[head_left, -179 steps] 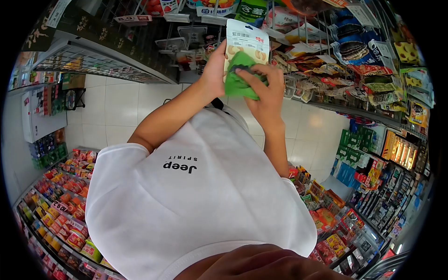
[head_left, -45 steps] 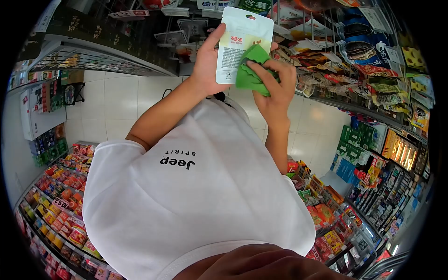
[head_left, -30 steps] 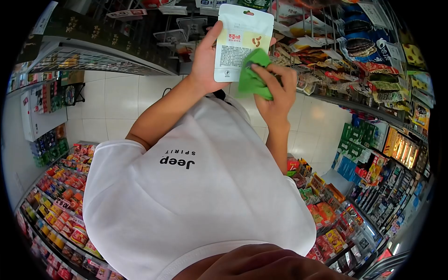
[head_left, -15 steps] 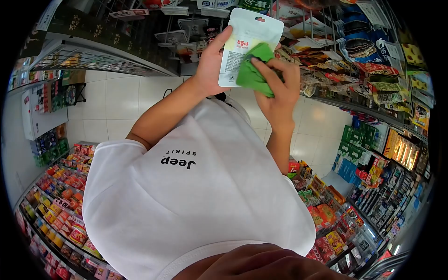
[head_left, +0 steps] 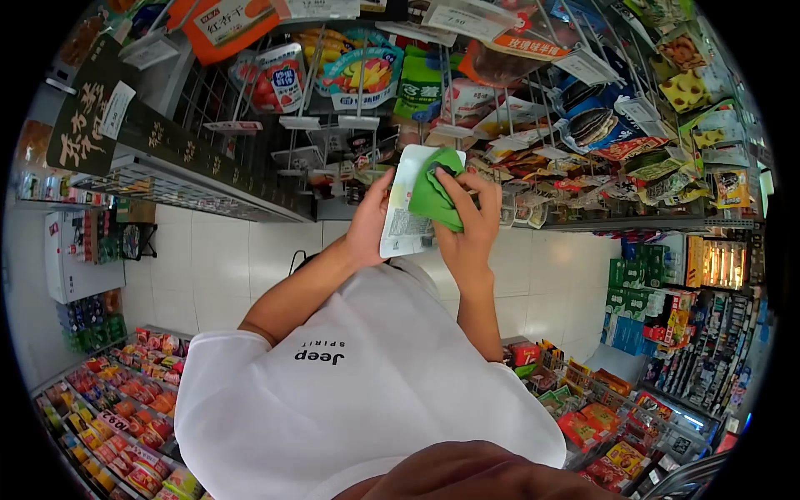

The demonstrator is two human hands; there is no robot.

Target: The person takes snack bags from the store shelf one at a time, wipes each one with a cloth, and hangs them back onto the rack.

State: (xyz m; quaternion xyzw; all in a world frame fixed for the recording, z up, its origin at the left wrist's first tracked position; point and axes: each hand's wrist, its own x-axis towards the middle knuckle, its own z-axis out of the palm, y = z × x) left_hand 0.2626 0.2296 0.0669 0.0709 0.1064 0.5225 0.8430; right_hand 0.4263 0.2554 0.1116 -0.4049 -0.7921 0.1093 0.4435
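Observation:
My left hand [head_left: 367, 223] grips a white snack pouch [head_left: 404, 225] by its left edge, its printed text side facing me. A green cloth [head_left: 436, 197] lies bunched over the upper right part of the pouch. My right hand [head_left: 469, 218] holds that cloth, its fingers pressing it on the pouch. The pouch is tilted in front of the hanging snack display, and the cloth covers much of its print.
Hooks with hanging snack bags [head_left: 421, 83] fill the rack ahead, with price tags jutting out. A metal shelf [head_left: 208, 185] stands at the left. Packed snack shelves [head_left: 117, 408] lie at lower left, others [head_left: 600, 425] at lower right. Tiled floor [head_left: 221, 258] shows between.
The view has tilted up, so more of the hanging bags shows and both hands sit lower. The cloth has moved up the pouch, which is turned more edge-on.

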